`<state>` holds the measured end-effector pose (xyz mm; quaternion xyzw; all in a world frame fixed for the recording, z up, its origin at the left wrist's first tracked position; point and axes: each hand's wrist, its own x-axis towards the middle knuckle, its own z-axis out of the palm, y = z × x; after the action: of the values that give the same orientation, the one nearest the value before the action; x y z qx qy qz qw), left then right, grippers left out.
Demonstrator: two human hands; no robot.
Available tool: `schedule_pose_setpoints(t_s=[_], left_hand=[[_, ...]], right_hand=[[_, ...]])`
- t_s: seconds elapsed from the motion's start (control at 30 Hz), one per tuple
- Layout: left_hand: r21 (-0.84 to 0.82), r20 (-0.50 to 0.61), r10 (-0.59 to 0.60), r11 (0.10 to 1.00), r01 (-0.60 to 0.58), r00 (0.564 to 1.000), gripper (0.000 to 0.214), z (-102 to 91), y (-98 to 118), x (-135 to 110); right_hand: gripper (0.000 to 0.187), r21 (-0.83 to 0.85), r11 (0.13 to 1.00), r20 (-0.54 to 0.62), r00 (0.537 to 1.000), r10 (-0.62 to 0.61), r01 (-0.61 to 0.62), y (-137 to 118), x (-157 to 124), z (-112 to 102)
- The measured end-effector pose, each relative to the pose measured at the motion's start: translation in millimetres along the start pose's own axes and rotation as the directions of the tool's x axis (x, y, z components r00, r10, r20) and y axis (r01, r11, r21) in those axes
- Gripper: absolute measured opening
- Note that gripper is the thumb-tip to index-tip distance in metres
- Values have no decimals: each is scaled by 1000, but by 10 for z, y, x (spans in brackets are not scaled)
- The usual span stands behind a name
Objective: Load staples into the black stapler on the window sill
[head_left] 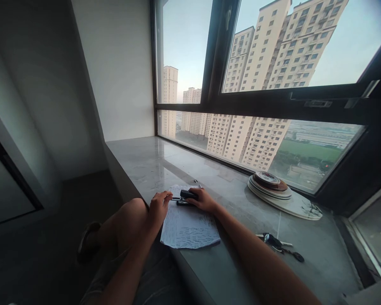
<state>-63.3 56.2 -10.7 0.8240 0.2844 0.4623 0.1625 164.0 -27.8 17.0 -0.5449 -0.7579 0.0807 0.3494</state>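
A black stapler (188, 194) lies over the top part of a sheet of handwritten paper (190, 232). My right hand (203, 200) is wrapped round the stapler's right end. From its left end a thin metal part (175, 198) sticks out, and the fingers of my left hand (160, 203) are closed at the tip of that part. The paper's lower edge reaches over the sill's front edge. Just beyond the paper lies a small dark object (196, 181), too small to name.
A stack of plates (268, 186) stands on the grey stone sill (139, 159) by the window, with a pale oval board (307, 210) under it. A bunch of keys (274, 241) lies to the right of my right forearm. My bent leg (131, 220) is below the sill's edge.
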Motion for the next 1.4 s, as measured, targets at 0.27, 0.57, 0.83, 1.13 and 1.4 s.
schedule_pose_setpoints(t_s=[0.27, 0.57, 0.83, 1.13, 1.4], left_hand=[[14, 108, 20, 1000, -22, 994, 14, 25, -33, 48], [4, 98, -46, 999, 46, 994, 14, 33, -25, 73], [-4, 153, -47, 999, 49, 987, 13, 35, -22, 88], [13, 125, -29, 1000, 27, 992, 14, 40, -65, 56], [91, 85, -93, 992, 85, 992, 19, 34, -24, -33]], right_hand=[[34, 27, 1000, 14, 1000, -17, 16, 20, 8, 6], [32, 47, 999, 30, 999, -16, 15, 6, 9, -13], [33, 46, 999, 35, 999, -15, 13, 2, 15, -16], [37, 49, 999, 32, 999, -4, 2, 0, 17, -18], [35, 67, 998, 30, 1000, 10, -12, 13, 21, -3]])
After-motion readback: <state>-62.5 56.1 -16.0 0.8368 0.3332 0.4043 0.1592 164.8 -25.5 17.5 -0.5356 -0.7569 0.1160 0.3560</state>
